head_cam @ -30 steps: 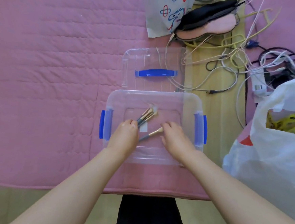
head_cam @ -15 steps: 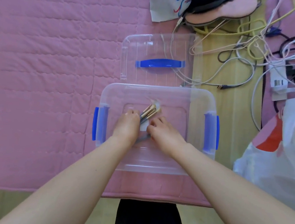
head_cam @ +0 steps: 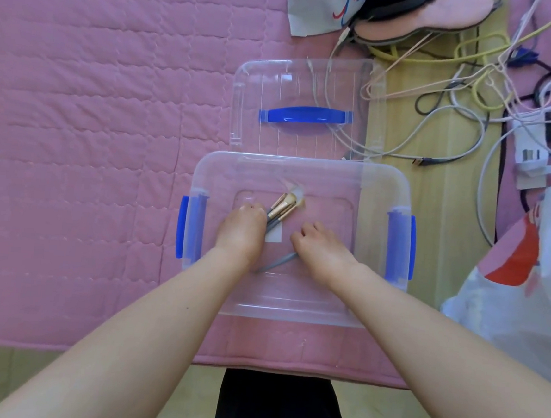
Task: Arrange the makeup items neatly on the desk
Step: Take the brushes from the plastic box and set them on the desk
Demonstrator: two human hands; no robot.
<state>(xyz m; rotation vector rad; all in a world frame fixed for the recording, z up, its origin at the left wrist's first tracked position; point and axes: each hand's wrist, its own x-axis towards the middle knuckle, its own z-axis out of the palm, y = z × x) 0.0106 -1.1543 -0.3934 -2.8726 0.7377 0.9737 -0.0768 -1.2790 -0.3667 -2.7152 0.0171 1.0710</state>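
A clear plastic storage box (head_cam: 381, 190) with blue side latches sits on a pink quilted mat. Both my hands reach into it. My left hand (head_cam: 241, 231) grips a small bunch of makeup brushes (head_cam: 282, 207) with gold ferrules and grey handles, bristles pointing up and right. My right hand (head_cam: 318, 250) has curled fingers over another brush, whose grey handle (head_cam: 276, 263) sticks out to the lower left across the box floor. That brush's head is hidden under the hand.
The box's clear lid (head_cam: 306, 89) with a blue handle lies just beyond the box. A tangle of cables (head_cam: 468, 82) and a power strip (head_cam: 533, 146) cover the floor at upper right. A white plastic bag (head_cam: 531, 288) sits to the right. The pink mat (head_cam: 92, 128) stretches left.
My right hand slid left along the single brush and now covers its head. The left hand kept its bunch of brushes. The camera moved closer over the box.
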